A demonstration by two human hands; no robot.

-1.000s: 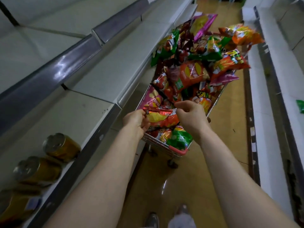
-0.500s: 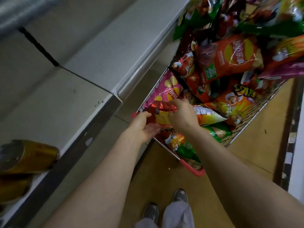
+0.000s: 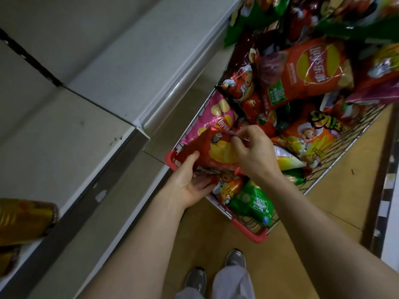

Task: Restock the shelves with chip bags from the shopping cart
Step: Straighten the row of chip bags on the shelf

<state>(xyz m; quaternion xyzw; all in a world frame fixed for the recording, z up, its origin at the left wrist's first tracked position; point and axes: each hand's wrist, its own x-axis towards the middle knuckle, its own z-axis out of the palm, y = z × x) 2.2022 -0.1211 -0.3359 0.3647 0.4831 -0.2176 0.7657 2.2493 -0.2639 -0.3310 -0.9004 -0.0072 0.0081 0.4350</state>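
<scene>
Gold cans [image 3: 23, 221] sit at the far left on the white shelf [image 3: 64, 147], whose boards run up and away beside the aisle. None of the chip bags in view sits on those boards yet.

Just right of the shelf edge, the left hand [image 3: 190, 182] reaches in palm up at the near corner of the shopping cart [image 3: 257, 236]. Its thumb lies on the face of a red chip bag [image 3: 213, 152] and its fingers curl under the bag's lower edge, gripping it. The right hand [image 3: 252, 154] comes over the top, its fingers [image 3: 235, 137] pinching the bag's upper seam. The red bag is thus held by both hands just above the pile, over the cart's near left corner and not yet clear of it.

Further right and beyond, the cart is heaped: a pink Lay's bag [image 3: 216, 117] touches the red one, a green bag [image 3: 250, 201] lies against the near rim, and a large orange-red Lay's bag [image 3: 311, 70] rests on top.

Judging by the full cart, the restocking is at an early stage, with nearly all of it left to do.
</scene>
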